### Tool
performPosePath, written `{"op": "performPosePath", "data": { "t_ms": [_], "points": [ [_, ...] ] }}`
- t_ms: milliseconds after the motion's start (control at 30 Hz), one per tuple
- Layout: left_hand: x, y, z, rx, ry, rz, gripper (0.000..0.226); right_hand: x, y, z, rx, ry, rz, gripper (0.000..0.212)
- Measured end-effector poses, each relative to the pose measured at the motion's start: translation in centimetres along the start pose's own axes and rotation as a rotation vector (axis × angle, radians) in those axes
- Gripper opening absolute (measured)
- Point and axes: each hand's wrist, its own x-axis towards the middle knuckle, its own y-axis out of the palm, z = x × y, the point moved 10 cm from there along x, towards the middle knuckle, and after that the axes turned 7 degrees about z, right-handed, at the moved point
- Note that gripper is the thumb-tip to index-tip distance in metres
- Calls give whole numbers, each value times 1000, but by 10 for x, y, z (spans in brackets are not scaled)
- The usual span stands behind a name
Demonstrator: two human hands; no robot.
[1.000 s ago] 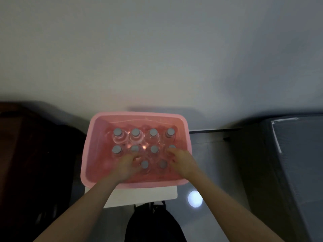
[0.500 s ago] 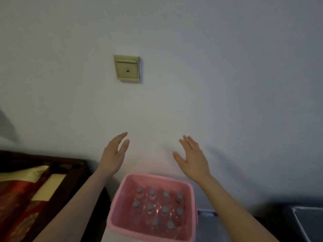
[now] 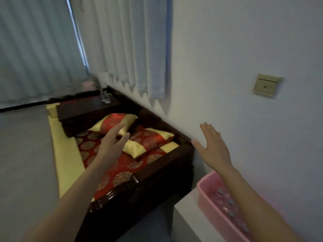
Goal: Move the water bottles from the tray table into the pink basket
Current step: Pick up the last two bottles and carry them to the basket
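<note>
Both hands, left [image 3: 111, 145] & right [image 3: 212, 147], were released, holding nothing; basket [image 3: 208, 196] w/ bottles [image 3: 230, 201] below right wrist.

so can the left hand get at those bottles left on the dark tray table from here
Probably not yet. The left hand is open and empty, hovering over the red cushions, while the bottles stand at the far end of the tray table. Nothing blocks the way; it looks too far.
</note>
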Motion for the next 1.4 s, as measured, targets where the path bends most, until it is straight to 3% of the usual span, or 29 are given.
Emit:
{"op": "performPosePath", "data": {
  "t_ms": [400, 667, 1033, 1400],
  "points": [
    [-151, -289, 167, 19, -269, -376, 52, -16, 182, 297, 138, -287, 235, 69],
    [-177, -452, 272, 30, -265, -405, 51, -24, 294, 483, 265, -311, 288, 66],
    [-131, -573, 417, 7, -339, -453, 49, 35, 436, 624, 361, -284, 413, 64],
    [21, -679, 557, -31, -374, -494, 47, 200, 577, 761, 408, -305, 429, 64]
  ]
}}
